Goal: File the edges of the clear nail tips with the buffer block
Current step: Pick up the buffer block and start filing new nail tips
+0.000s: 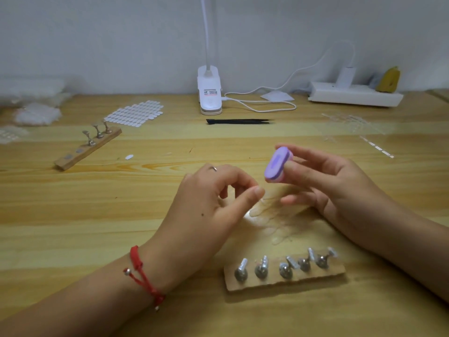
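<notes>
My right hand (323,181) grips a small purple buffer block (278,164) between thumb and fingers, held upright above the table's middle. My left hand (218,198) sits just left of it, thumb and forefinger pinched together; whether a clear nail tip is between them I cannot make out. A loose heap of clear nail tips (272,215) lies on the wood under and between both hands.
A wooden holder (286,280) with several metal nail stands lies near the front. A second holder (87,147) sits at the back left by sheets of tabs (136,113). Black tweezers (240,121), a white clip lamp (210,93), its cable and a power strip (354,94) line the back.
</notes>
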### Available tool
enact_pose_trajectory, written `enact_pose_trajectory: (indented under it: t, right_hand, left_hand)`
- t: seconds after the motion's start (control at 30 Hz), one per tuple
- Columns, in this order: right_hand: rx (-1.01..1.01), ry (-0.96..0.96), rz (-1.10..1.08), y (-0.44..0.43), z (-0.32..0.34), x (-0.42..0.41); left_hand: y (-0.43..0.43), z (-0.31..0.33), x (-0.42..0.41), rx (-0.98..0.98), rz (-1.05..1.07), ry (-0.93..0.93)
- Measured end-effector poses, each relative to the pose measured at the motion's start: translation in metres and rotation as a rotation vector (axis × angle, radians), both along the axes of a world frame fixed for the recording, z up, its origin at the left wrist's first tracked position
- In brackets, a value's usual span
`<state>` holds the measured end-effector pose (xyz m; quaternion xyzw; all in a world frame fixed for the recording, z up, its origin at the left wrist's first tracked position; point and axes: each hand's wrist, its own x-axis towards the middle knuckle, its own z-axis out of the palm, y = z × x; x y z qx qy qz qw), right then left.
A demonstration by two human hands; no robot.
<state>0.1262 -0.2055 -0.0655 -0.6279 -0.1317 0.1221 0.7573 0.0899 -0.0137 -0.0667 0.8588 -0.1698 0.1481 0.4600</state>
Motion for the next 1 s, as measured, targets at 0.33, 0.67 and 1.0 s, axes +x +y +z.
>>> enact_pose_trajectory:
  t: [0.33, 0.67, 1.0]
  right_hand:
    - [-0.002, 0.023, 0.039, -0.0019, -0.0003, 0.0012]
    - [-0.132, -0.055, 0.176, 0.0002, 0.0007, -0.0042]
    - [-0.144, -0.065, 0.163, 0.0017, 0.0019, -0.0056]
  left_hand:
    - [0.0009, 0.0007, -0.0006, -0.032, 0.009, -0.042]
    - [0.0032, 0.0018, 0.0029, -0.162, 0.047, 0.041]
    - [0.0036, 0.0012, 0.0024, -0.142, 0.077, 0.032]
